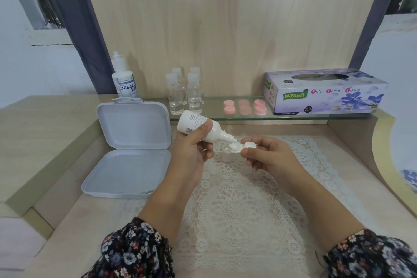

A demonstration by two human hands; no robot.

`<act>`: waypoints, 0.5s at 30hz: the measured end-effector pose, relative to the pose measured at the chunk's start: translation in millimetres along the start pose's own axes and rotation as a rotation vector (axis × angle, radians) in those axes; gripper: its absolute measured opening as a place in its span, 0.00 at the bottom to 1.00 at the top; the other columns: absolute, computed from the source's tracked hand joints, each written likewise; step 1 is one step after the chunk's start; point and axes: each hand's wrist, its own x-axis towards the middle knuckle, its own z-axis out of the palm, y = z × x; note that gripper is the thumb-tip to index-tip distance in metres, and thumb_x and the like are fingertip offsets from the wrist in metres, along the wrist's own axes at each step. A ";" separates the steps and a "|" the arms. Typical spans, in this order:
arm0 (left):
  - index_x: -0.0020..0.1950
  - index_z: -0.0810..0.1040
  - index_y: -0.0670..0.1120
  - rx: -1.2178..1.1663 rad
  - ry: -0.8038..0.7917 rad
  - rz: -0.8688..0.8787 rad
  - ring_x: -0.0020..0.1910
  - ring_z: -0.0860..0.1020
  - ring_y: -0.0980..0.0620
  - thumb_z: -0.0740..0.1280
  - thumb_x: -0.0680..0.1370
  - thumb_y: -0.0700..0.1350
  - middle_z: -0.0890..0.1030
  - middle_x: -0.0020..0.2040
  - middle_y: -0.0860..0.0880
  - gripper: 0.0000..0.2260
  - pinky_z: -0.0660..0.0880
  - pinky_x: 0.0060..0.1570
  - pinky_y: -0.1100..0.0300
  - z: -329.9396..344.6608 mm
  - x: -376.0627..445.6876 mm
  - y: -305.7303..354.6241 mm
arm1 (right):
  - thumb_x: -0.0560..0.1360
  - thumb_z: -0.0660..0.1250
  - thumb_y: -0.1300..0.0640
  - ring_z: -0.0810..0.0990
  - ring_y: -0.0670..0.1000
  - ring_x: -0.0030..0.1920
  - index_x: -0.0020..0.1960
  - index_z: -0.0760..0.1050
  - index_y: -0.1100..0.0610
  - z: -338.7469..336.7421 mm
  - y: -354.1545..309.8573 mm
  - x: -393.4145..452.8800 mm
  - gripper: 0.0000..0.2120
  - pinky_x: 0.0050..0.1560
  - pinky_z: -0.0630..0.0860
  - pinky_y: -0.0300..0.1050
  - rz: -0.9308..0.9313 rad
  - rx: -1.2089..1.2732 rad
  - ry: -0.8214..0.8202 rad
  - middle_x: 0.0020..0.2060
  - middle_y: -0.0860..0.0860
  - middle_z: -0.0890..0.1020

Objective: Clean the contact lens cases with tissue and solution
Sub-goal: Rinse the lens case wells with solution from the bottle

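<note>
Two hands are raised above a cream lace mat (237, 205): a tilted white plastic solution bottle (198, 127) is gripped by the left hand (191, 151), its nozzle over an open white lens case (241, 146) pinched by the right hand's (268, 158) fingers.

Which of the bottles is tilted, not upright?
The white bottle gripped by the left hand, nozzle down over the lens case. The others stand upright.

Left hand (194, 144) and right hand (268, 156) both grip.
</note>
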 end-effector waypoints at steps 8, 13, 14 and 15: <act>0.56 0.72 0.45 -0.001 -0.001 0.006 0.27 0.70 0.54 0.73 0.64 0.47 0.78 0.36 0.48 0.23 0.66 0.24 0.64 0.0 -0.1 0.8 | 0.71 0.71 0.69 0.77 0.48 0.29 0.51 0.80 0.62 0.4 -0.7 0.0 0.10 0.29 0.74 0.38 -0.004 -0.004 -0.002 0.31 0.53 0.81; 0.54 0.72 0.46 0.004 -0.010 0.018 0.27 0.70 0.54 0.74 0.64 0.47 0.78 0.37 0.48 0.21 0.66 0.23 0.63 0.6 -0.1 1.0 | 0.71 0.71 0.69 0.77 0.48 0.29 0.51 0.80 0.62 -0.1 -0.2 -0.2 0.10 0.29 0.75 0.38 -0.008 -0.003 0.000 0.32 0.54 0.81; 0.54 0.72 0.46 0.005 -0.010 0.019 0.27 0.70 0.54 0.74 0.64 0.47 0.78 0.36 0.48 0.21 0.66 0.24 0.63 0.5 -0.2 1.1 | 0.71 0.71 0.69 0.77 0.48 0.29 0.51 0.80 0.62 -0.1 0.0 -0.2 0.10 0.29 0.75 0.38 -0.009 -0.004 0.000 0.32 0.54 0.81; 0.53 0.72 0.46 0.007 -0.009 0.020 0.27 0.70 0.55 0.73 0.64 0.47 0.78 0.36 0.48 0.20 0.66 0.24 0.63 0.5 -0.3 1.0 | 0.71 0.71 0.69 0.77 0.48 0.29 0.51 0.80 0.62 0.0 0.0 -0.1 0.10 0.29 0.75 0.38 -0.009 -0.005 0.000 0.32 0.54 0.81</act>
